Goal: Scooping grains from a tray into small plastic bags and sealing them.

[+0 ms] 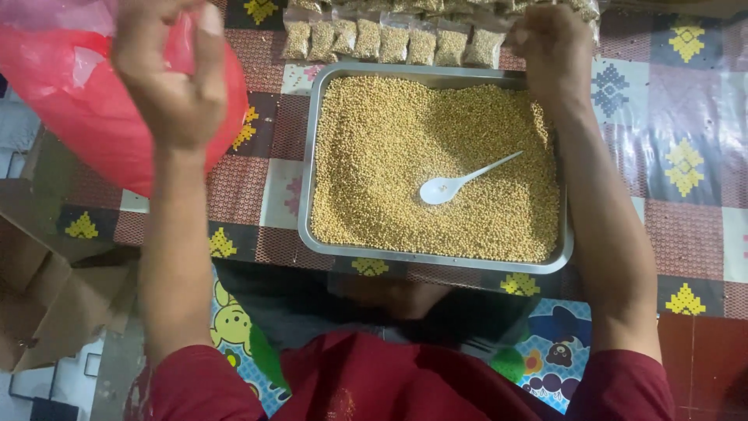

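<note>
Your left hand (173,82) clamps its grip on the red plastic bag (86,109), while your right hand (549,51) pinches a small clear grain-filled packet (485,47) beyond the steel tray (308,156).

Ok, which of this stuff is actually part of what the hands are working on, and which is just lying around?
In use:
left hand at the red plastic bag
right hand at the filled small packets
metal tray of yellowish grains
white plastic spoon lying on the grains

Lying about:
patterned mat
cardboard box
cartoon-print sheet
</note>
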